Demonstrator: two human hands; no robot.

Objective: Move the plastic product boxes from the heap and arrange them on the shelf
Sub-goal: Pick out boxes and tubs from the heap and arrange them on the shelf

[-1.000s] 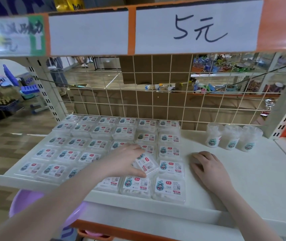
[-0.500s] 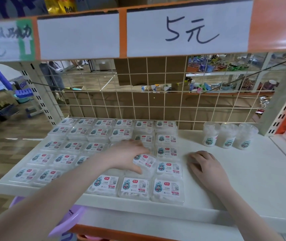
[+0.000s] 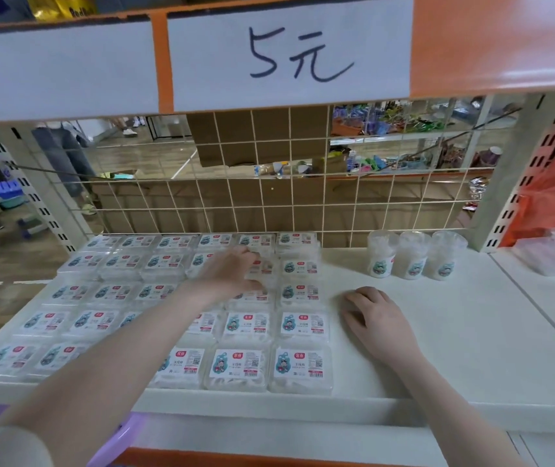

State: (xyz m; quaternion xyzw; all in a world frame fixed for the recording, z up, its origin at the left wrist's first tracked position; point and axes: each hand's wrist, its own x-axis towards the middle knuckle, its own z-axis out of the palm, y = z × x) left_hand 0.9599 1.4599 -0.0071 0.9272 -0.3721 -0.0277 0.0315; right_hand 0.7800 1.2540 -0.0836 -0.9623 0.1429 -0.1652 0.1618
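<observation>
The left hand [image 3: 232,274] grips a box [image 3: 262,267], seating it in its row on the shelf [image 3: 454,332], while the right hand [image 3: 375,318] rests flat; next comes letting go squarely.

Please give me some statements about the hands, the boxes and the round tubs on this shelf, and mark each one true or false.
1. The right hand rests on bare shelf beside the plastic product boxes. True.
2. The left hand hangs over the three round tubs. False: it reaches in over the boxes near the back rows, and the tubs stand apart on the right by the wire grid.
3. The price sign above reads 5 元. True.
4. The boxes lie in a loose pile. False: they lie flat in neat rows, labels up.
5. The right hand holds a box. False: it holds nothing.
</observation>
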